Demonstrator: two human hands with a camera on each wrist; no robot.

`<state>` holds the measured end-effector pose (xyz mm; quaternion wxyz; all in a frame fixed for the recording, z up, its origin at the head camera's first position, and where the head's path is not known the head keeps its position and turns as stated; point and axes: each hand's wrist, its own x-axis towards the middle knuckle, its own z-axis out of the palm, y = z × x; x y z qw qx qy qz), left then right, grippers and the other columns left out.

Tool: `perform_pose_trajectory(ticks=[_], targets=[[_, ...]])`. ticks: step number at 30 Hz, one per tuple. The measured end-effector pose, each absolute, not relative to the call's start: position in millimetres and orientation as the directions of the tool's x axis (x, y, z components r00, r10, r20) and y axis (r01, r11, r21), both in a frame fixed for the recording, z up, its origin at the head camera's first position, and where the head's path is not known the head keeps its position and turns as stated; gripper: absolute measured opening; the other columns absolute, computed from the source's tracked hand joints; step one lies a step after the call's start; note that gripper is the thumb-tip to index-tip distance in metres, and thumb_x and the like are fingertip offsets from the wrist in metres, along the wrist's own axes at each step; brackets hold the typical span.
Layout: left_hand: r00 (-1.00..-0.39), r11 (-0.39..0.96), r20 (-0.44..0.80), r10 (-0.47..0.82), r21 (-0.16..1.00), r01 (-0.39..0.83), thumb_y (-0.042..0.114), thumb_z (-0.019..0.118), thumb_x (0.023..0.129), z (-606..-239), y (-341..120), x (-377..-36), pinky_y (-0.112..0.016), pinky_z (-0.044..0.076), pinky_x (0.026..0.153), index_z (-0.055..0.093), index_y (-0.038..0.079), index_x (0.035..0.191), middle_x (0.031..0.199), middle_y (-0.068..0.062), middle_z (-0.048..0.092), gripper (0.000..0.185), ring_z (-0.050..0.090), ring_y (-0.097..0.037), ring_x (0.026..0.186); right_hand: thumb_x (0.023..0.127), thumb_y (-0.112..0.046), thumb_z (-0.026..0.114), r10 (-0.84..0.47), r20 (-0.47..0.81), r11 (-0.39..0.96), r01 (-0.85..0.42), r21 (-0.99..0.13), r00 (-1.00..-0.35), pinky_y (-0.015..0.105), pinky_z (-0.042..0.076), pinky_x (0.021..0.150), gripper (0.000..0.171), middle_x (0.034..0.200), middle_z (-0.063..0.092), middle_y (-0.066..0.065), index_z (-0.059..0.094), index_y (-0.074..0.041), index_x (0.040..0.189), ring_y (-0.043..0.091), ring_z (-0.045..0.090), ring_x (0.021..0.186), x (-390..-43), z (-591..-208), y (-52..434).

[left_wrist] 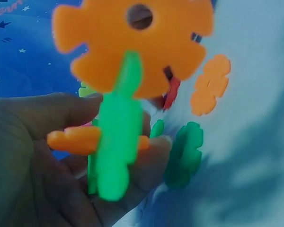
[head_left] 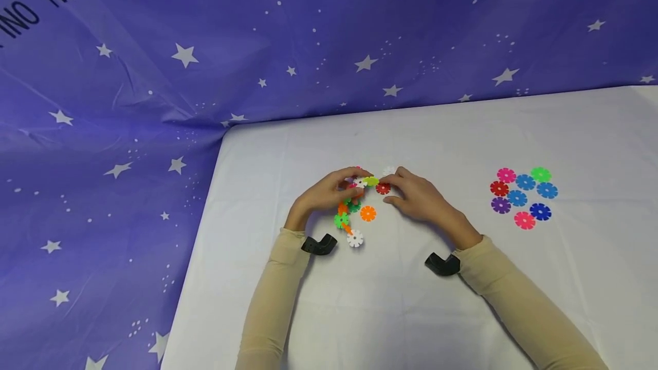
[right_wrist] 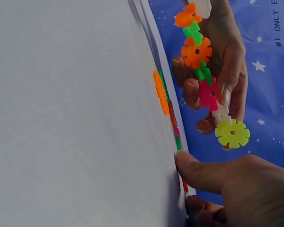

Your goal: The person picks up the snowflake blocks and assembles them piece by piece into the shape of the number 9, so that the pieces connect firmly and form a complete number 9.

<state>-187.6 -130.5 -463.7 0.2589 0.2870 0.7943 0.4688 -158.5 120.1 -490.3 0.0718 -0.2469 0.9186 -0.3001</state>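
My left hand [head_left: 345, 186] grips a chain of plastic snowflake discs [head_left: 343, 217] just above the white table [head_left: 411, 313]. The chain runs from a white disc [head_left: 354, 238] through green, orange and pink ones to a yellow-green disc [head_left: 371, 180] at its far end. In the right wrist view the chain [right_wrist: 203, 71] lies across the left hand's fingers [right_wrist: 227, 90], and the yellow-green disc [right_wrist: 232, 133] sticks out free. My right hand [head_left: 397, 188] faces it, thumb and forefinger pinching the edges of a red disc [head_left: 382, 188] lying flat.
A loose orange disc [head_left: 368, 213] and a white one [head_left: 389, 171] lie by the hands. Several more discs [head_left: 521, 196] in pink, blue, red, purple and green are grouped at the right. A purple star-printed cloth [head_left: 205, 44] hangs behind and left of the table.
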Motion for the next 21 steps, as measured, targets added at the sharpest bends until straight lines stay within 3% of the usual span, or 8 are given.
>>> perform_pose_trajectory(ticks=[4, 8, 11, 16, 21], targets=[[-0.699, 0.367, -0.135, 0.702, 0.91, 0.192, 0.016, 0.056, 0.1, -467.5, -129.2, -187.9, -0.029, 0.051, 0.083, 0.055, 0.012, 0.135, 0.115, -0.015, 0.061, 0.035, 0.063, -0.021, 0.074, 0.086, -0.023, 0.076, -0.459, -0.005, 0.713, -0.366, -0.599, -0.888, 0.035, 0.043, 0.069, 0.03, 0.097, 0.054, 0.005, 0.066, -0.011, 0.111, 0.02, 0.052, 0.079, -158.7, -490.5, 118.3], [-0.693, 0.343, -0.142, 0.706, 0.926, 0.159, 0.013, 0.054, 0.101, -468.4, -127.9, -187.6, -0.028, 0.051, 0.076, 0.053, 0.01, 0.135, 0.102, -0.022, 0.062, 0.034, 0.062, -0.027, 0.072, 0.084, -0.024, 0.077, -0.443, -0.008, 0.708, -0.344, -0.616, -0.897, 0.037, 0.045, 0.073, 0.03, 0.102, 0.054, 0.007, 0.064, -0.009, 0.107, 0.022, 0.052, 0.082, -160.1, -489.9, 119.3], [-0.697, 0.342, -0.151, 0.701, 0.929, 0.143, 0.008, 0.051, 0.101, -466.1, -126.5, -186.5, -0.027, 0.049, 0.072, 0.051, 0.006, 0.136, 0.108, -0.025, 0.062, 0.035, 0.059, -0.031, 0.073, 0.085, -0.02, 0.076, -0.444, 0.013, 0.66, -0.337, -0.672, -0.896, 0.035, 0.044, 0.069, 0.031, 0.097, 0.057, 0.007, 0.061, -0.007, 0.109, 0.02, 0.052, 0.077, -162.2, -487.3, 122.6], [-0.711, 0.351, -0.155, 0.686, 0.927, 0.136, 0.003, 0.047, 0.101, -459.3, -123.6, -183.8, -0.025, 0.047, 0.074, 0.048, 0.0, 0.138, 0.132, -0.024, 0.054, 0.037, 0.057, -0.035, 0.081, 0.086, -0.012, 0.075, -0.419, 0.033, 0.518, -0.269, -0.812, -0.907, 0.025, 0.039, 0.056, 0.033, 0.075, 0.056, 0.005, 0.059, -0.006, 0.114, 0.014, 0.046, 0.062, -166.3, -479.8, 129.7], [-0.717, 0.346, -0.15, 0.68, 0.929, 0.133, 0.004, 0.049, 0.101, -461.3, -123.7, -184.6, -0.025, 0.046, 0.077, 0.05, 0.002, 0.137, 0.134, -0.02, 0.055, 0.036, 0.058, -0.033, 0.085, 0.086, -0.008, 0.075, -0.427, 0.03, 0.394, -0.215, -0.894, -0.904, 0.021, 0.038, 0.055, 0.035, 0.075, 0.055, 0.006, 0.062, -0.003, 0.118, 0.012, 0.046, 0.063, -168.0, -474.9, 134.0]])
